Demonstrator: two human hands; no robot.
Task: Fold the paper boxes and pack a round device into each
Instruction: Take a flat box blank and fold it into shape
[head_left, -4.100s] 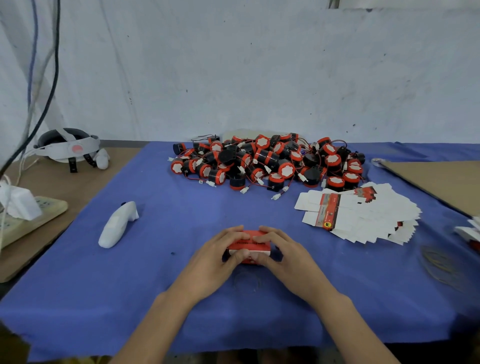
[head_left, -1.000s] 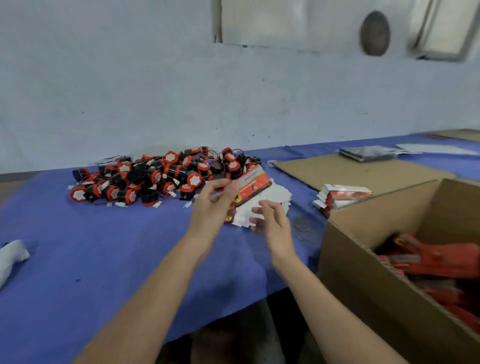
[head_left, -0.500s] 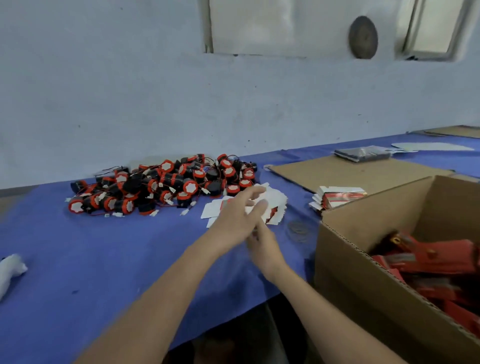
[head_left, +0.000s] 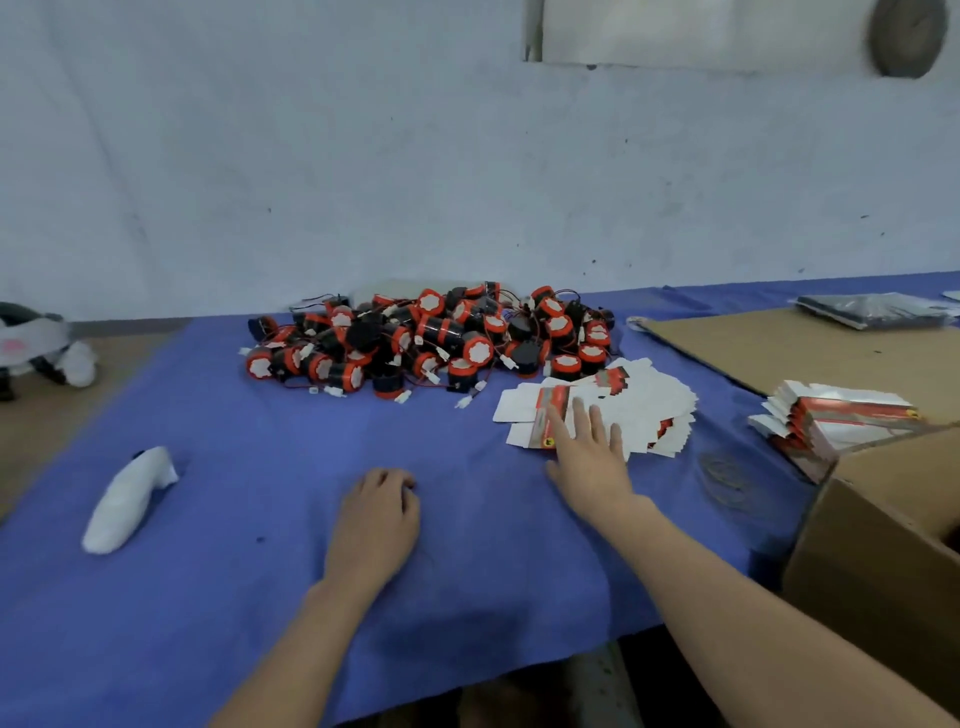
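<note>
Blue cloth covers the table, wall behind. Pile of round devices, black bodies with red bands, white caps and thin wires, sits at 12 o'clock on the cloth, far edge, none packed or in hand. Flat paper boxes, white with red print, lie fanned in a loose heap at 1 o'clock, just beside the device pile, unfolded. Right hand reaches to 1 o'clock, palm down, fingers straight and spread, released, lying flat on the near edge of that heap and touching the top red-printed blank; nothing pinched. Left hand rests on the cloth at 6 o'clock, well apart from the boxes and devices, fingers loosely curled under, nothing seen in it. Second stack of flat boxes, red and white, tilted, at 3 o'clock, leaning by the open cardboard carton at 4 o'clock; the carton's inside is out of view. Brown cardboard sheet lies flat at 2 o'clock behind that stack, with a dark packet on its far end. Rubber bands lie on the cloth between the fanned heap and the carton. White controller on the cloth at 9 o'clock, near the left hand but apart. Headset, white and black, at 10 o'clock on bare wood off the cloth, partly cut by the frame edge.
</note>
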